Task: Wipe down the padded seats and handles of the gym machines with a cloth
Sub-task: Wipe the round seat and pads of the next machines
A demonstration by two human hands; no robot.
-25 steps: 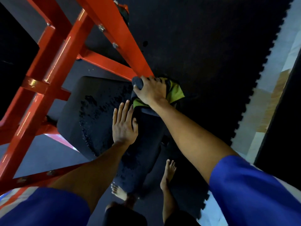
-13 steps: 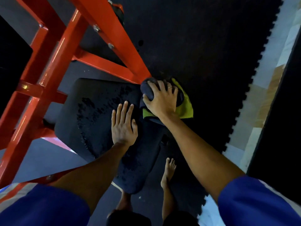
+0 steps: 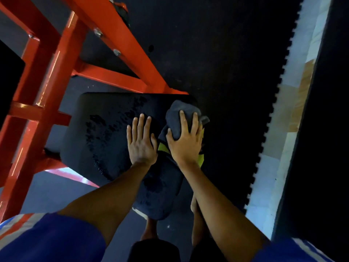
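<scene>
Hands rest on a black padded seat (image 3: 105,133) with a bumpy top. The left hand (image 3: 140,142) lies flat near the seat's middle, with its fingers straight and holding nothing. The right hand (image 3: 186,142) is just beside it, at the seat's right edge near the far corner. It grips a bunched-up dark grey and yellow-green cloth (image 3: 175,114). Its fingers bend over the top of the bunch and its thumb tucks against the side. The cloth is pressed between that hand and the seat. The grey part sticks out past the fingertips, and a bit of the yellow-green part peeks out under the wrist.

A shiny red metal frame (image 3: 117,35) with silver bolts stands behind and to the left of the seat. One red bar meets the seat's far edge. Under it all is a black rubber floor mat (image 3: 217,53) with a zigzag edge, and pale floor tiles (image 3: 268,176) lie to its right. Blue sleeves (image 3: 47,241) show at the bottom, and bare feet (image 3: 151,228) stand by the seat's near end.
</scene>
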